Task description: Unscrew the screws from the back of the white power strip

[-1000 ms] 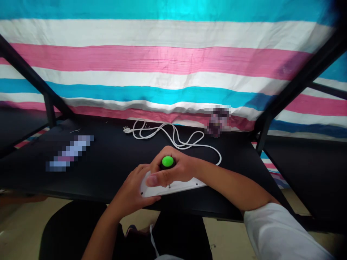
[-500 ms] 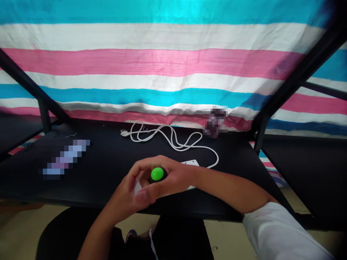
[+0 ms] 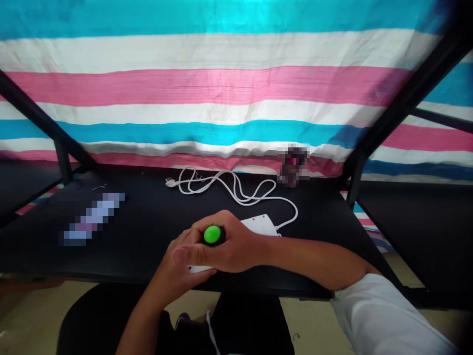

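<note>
A white power strip (image 3: 261, 224) lies on the black table, partly covered by my hands. My right hand (image 3: 236, 246) is wrapped round a black tool handle with a green round end (image 3: 212, 235), held upright over the strip. My left hand (image 3: 175, 261) grips the strip's near left end, its fingers partly hidden behind my right hand. The tool's lower part is out of sight under my right hand. From the strip's right end a white cable (image 3: 291, 204) loops back to a plug (image 3: 170, 182).
A blurred, bluish long item (image 3: 94, 214) lies at the table's left. Another blurred dark item (image 3: 292, 167) stands at the back right. Behind the black table (image 3: 140, 227) hangs a striped sheet (image 3: 221, 86), with black slanted frame bars on both sides.
My left hand's fingers have closed in from a wider spread. My right hand and the tool have shifted slightly, and more of the power strip shows.
</note>
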`<state>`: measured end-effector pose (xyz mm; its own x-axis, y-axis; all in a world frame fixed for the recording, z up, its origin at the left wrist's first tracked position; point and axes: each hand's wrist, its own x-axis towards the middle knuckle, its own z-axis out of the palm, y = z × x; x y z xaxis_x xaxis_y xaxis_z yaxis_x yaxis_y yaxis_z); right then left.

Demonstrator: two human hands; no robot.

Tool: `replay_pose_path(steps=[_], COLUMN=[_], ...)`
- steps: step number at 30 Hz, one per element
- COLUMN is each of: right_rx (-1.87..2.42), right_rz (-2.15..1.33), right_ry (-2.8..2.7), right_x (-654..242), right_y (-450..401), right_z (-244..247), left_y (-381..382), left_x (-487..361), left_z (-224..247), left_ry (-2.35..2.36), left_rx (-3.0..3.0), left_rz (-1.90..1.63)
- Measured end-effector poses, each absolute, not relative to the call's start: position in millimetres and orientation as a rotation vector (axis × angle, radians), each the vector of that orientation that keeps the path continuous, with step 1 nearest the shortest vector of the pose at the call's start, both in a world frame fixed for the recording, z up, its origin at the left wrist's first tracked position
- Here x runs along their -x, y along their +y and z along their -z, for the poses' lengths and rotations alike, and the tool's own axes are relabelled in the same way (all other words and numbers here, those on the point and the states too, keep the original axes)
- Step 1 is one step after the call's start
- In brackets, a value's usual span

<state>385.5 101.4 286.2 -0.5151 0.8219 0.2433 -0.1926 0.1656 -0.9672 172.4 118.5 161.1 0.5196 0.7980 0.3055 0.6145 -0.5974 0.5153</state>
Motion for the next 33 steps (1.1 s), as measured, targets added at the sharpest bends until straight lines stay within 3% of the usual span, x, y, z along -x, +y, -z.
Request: replay_pose_path(steps=[7,13,21,33], right_rx=[0.414,0.518,0.814,0.707], right_rz=[-1.58,-1.357,-1.246,-1.234], right_ry=[-1.449,-1.253,-1.405,-1.422], right_x=[-410.7,-396.1,-356.2,-350.0], right_y=[110.9,119.9,144.8,150.7], right_z=[-297.2,-296.5,-293.9,-278.2], left_y=[113.2,108.8,107.1,107.0], left_x=[-191.9,-191.4,-181.1,-182.2], left_z=[-165.4,-167.8,-166.9,-162.5], left_ry=[1.073,1.056,1.095,1.076], left_rx=[-2.34,-2.174,-2.333,-2.332], left_rz=[-0.709,-0.756,-0.71,-0.758])
